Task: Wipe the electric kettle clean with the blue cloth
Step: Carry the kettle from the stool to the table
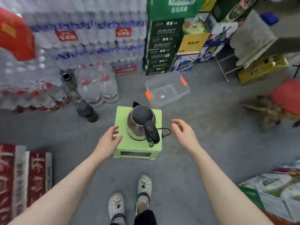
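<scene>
A steel electric kettle (136,127) with a black lid and black handle stands upright on a light green plastic stool (123,144). Its handle points toward me and a black cord runs off to the right. My left hand (109,140) hovers over the stool's left edge, just left of the kettle, fingers apart and holding nothing. My right hand (184,131) hangs in the air to the right of the kettle, also open with nothing in it. Neither hand touches the kettle. No blue cloth shows near the hands; a blue object (269,18) lies far off at the upper right.
A clear storage bin (167,90) with orange clips sits behind the stool. Water bottle packs (97,88) and a dark bottle (86,111) stand at the left. Stacked green crates (162,46) and cartons fill the back. A red stool (287,95) is at the right.
</scene>
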`<state>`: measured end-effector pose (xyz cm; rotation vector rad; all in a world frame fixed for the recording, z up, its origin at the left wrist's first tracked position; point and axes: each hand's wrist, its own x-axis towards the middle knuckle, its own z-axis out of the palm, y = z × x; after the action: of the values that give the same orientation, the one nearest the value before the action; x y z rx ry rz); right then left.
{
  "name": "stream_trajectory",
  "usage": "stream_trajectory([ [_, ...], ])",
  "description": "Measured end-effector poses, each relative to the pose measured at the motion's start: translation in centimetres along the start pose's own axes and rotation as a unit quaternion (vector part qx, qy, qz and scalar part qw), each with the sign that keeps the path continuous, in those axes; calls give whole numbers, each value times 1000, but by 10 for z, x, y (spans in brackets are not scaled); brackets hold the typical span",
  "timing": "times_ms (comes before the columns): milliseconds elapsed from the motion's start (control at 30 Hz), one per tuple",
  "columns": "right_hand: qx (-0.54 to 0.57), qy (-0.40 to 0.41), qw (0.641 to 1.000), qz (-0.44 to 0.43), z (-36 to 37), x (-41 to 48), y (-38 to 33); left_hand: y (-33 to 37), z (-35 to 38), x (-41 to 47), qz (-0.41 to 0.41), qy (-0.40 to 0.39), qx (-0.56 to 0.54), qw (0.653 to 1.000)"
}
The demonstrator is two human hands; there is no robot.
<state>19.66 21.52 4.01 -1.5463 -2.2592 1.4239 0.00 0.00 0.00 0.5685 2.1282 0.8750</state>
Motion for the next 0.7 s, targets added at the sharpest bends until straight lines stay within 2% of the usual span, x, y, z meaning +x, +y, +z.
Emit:
stream_trajectory([
  [67,1,-13,1000,11,16,32,14,-13,15,25,-12,5,-15,1000],
  [200,-66,-70,995,30,47,79,50,-47,48,63,-45,-31,-41,998],
  [333,-86,-75,992,54,71,112,82,-71,75,86,-52,-34,-103,993],
  [400,-59,-87,992,63,84,125,90,-80,83,95,-48,-44,-134,989],
  [533,96,-103,985,103,112,149,99,-94,93,114,-45,-64,-175,981],
  [700,157,-147,966,145,124,154,70,-100,107,129,-22,-82,-185,979],
])
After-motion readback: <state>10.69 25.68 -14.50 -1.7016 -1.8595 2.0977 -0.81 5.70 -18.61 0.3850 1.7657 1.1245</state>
